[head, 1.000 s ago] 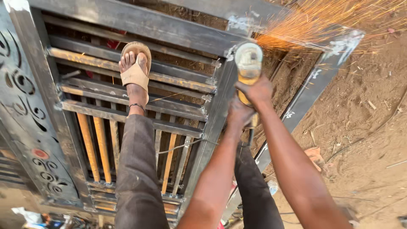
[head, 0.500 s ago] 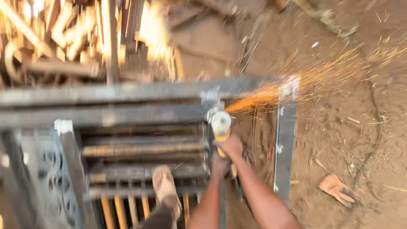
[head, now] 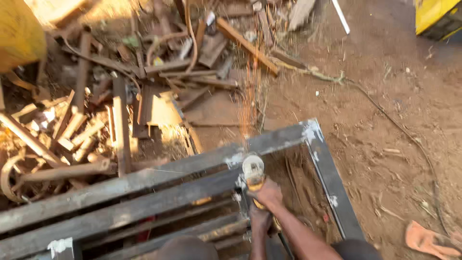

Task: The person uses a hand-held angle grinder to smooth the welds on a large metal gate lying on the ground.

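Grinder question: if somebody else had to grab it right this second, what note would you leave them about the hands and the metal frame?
Both hands grip the grinder: right hand in front, left hand behind it.
The disc touches the metal frame at a joint on its top bar, and sparks fly toward the scrap pile.
The corner joint looks bright, as if already ground.
Whether this joint is finished cannot be told.
A cable lies on the dirt to the right.

Heap of rusty scrap metal bars and offcuts (head: 144, 91) lies on reddish dirt ground (head: 385, 120). Yellow container (head: 19, 33) upper left. Orange sandal (head: 426, 239) lower right. Thin cable (head: 385, 115) crosses the soil.
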